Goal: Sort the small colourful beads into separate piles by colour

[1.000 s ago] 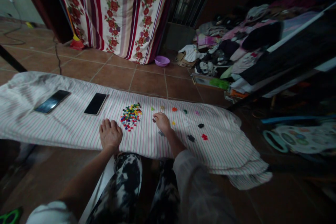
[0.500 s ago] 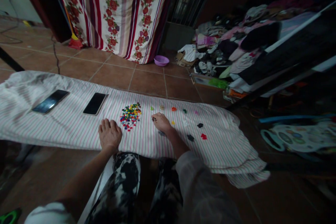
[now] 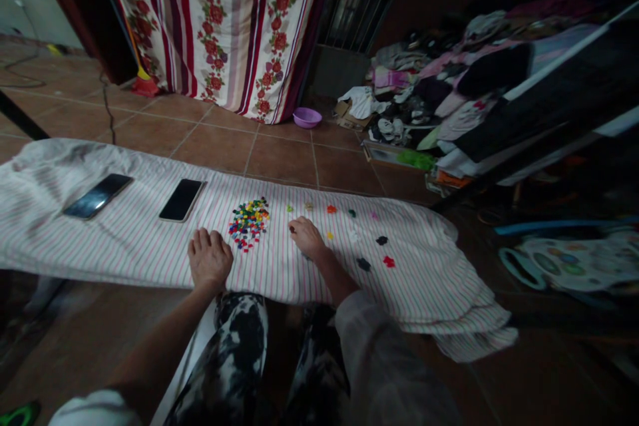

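1. Tiled floor (image 3: 224,143), dim room. Back side, L to R: red broom (image 3: 144,84), floral striped curtain (image 3: 239,26), purple basin (image 3: 307,118), heap of clothes (image 3: 424,80).
2. Striped cloth (image 3: 150,253) covers the work surface, rumpled at both ends.
3. Far left on cloth: dark phone (image 3: 98,196), lying at a slant. Next, second phone (image 3: 182,200), screen dark, well apart from the first.
4. Left hand (image 3: 208,256): palm down on cloth, near side of second phone. Fingers slightly spread, nothing visible in them.
5. Mixed-color pile (image 3: 248,223) of small pieces: just right of left hand, between the two hands.
6. Right hand (image 3: 305,236): fingers narrow, bunched at a dark brown piece (image 3: 292,230). Pinched or only touched, can't tell.
7. Grayish cluster (image 3: 306,257) partly hidden under right hand.
8. Far row, L to R: lime cluster (image 3: 289,208), tan cluster (image 3: 308,206), orange cluster (image 3: 331,209), dark green cluster (image 3: 352,213), pink cluster (image 3: 374,215).
9. Nearer, L to R: yellow cluster (image 3: 330,235), white cluster (image 3: 355,235), dark gray cluster (image 3: 364,264), black cluster (image 3: 382,240), red cluster (image 3: 389,261).
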`<move>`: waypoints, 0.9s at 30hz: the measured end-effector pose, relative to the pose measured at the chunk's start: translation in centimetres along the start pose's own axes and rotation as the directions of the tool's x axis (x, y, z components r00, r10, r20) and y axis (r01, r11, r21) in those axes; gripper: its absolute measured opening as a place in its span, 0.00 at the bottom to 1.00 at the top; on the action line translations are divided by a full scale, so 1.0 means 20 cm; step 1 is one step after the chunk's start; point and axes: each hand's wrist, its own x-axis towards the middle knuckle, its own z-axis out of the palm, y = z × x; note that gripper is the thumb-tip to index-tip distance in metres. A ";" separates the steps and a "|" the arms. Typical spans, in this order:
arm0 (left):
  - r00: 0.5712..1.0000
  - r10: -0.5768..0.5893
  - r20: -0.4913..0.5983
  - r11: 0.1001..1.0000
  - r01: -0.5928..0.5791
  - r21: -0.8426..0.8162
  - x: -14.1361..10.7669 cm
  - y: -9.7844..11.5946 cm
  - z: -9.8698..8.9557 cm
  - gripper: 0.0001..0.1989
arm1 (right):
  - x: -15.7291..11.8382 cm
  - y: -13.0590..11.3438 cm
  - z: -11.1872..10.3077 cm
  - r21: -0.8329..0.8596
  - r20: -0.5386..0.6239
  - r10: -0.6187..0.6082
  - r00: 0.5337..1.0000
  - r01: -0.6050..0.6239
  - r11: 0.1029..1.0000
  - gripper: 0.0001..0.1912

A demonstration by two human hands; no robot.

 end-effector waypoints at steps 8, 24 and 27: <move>1.000 -0.011 0.011 1.000 0.011 -0.016 0.00 0.00 0.01 0.19 | -0.01 -0.02 -0.04 -0.034 0.006 0.009 1.000 -0.009 0.999 0.10; 1.000 0.010 -0.001 1.000 -0.010 0.027 0.00 -0.01 0.03 0.21 | 0.00 0.05 -0.07 0.156 0.013 0.053 0.999 -0.054 0.986 0.17; 1.000 0.009 -0.002 1.000 -0.009 0.020 0.00 -0.01 0.02 0.20 | 0.01 0.07 -0.10 0.202 -0.058 0.066 0.996 -0.053 0.978 0.16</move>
